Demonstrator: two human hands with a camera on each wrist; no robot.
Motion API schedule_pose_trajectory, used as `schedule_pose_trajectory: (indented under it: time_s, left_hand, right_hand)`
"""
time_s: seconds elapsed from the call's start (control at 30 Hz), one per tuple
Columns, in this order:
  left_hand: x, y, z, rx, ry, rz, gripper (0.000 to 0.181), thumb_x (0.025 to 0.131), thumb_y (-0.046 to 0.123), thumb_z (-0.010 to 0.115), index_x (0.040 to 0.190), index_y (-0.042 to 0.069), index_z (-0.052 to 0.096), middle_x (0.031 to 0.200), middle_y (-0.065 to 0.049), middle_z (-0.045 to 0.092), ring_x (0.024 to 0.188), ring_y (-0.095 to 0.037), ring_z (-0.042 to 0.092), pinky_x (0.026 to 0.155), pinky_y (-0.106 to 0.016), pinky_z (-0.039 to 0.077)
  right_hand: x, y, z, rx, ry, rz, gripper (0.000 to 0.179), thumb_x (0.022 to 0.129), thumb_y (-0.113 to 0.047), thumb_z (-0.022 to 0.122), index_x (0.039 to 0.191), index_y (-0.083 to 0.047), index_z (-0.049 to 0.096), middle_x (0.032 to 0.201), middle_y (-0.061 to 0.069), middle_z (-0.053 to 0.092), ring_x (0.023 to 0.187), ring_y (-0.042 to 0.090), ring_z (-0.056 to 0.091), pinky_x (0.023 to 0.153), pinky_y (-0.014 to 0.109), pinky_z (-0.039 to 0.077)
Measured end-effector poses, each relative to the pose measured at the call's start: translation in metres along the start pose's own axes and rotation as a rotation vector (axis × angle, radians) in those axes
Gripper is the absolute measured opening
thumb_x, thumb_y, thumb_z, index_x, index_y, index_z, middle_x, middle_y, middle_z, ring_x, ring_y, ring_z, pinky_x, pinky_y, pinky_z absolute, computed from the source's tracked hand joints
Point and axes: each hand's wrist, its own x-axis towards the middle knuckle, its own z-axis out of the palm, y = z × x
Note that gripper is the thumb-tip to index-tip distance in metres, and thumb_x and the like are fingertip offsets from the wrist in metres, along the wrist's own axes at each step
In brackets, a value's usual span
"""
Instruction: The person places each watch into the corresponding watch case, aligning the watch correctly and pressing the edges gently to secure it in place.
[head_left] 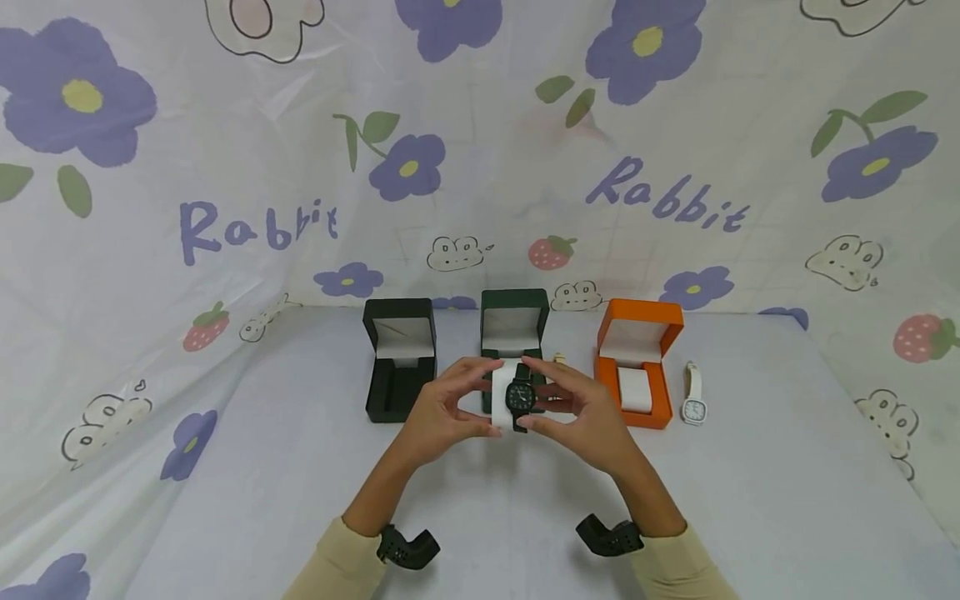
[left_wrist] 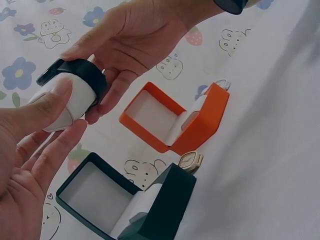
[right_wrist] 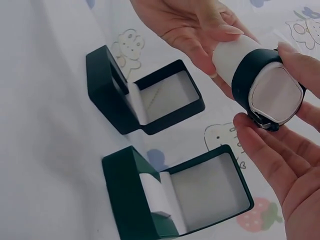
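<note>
A black wristwatch (head_left: 521, 397) with a dark square dial is wrapped round a white watch cushion (head_left: 500, 402), held up in front of the green box (head_left: 514, 310). My left hand (head_left: 444, 410) pinches the cushion at its left end, thumb on one side and fingers on the other. On the right, my right hand (head_left: 588, 417) grips the watch and the cushion's right end between thumb and fingertips. The dark strap (left_wrist: 92, 77) encircles the cushion near that end in the left wrist view. In the right wrist view, the cushion's flat end (right_wrist: 277, 92) faces the camera.
An open black box (head_left: 401, 400) stands left of the green one, and an open orange box (head_left: 641, 312) with a white cushion (head_left: 634, 390) stands right. A white watch (head_left: 693, 400) lies beside the orange box. A gold watch (left_wrist: 190, 161) lies by the green box.
</note>
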Motion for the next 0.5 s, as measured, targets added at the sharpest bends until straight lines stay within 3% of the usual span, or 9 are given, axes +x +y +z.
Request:
schedule_pose_trajectory:
  time_s: [0.37, 0.5]
  left_hand:
    - [-0.0007, 0.0027, 0.0010, 0.002, -0.031, 0.019, 0.084, 0.073, -0.009, 0.086, 0.148, 0.011, 0.054, 0.144, -0.007, 0.052, 0.122, -0.032, 0.060, 0.078, -0.041, 0.063]
    - [-0.0008, 0.0011, 0.0008, -0.008, -0.045, 0.018, 0.085, 0.072, -0.010, 0.086, 0.148, 0.013, 0.054, 0.145, -0.006, 0.052, 0.122, -0.031, 0.061, 0.078, -0.041, 0.063]
  right_hand:
    - [-0.0024, 0.0066, -0.0028, 0.070, -0.006, 0.040, 0.068, 0.082, -0.007, 0.086, 0.144, -0.018, 0.060, 0.135, 0.008, 0.061, 0.100, 0.025, 0.069, 0.090, 0.049, 0.059]
    - [-0.0019, 0.0052, -0.0043, 0.072, -0.027, 0.060, 0.068, 0.082, -0.007, 0.086, 0.144, -0.017, 0.059, 0.135, 0.010, 0.061, 0.101, 0.026, 0.069, 0.090, 0.045, 0.060]
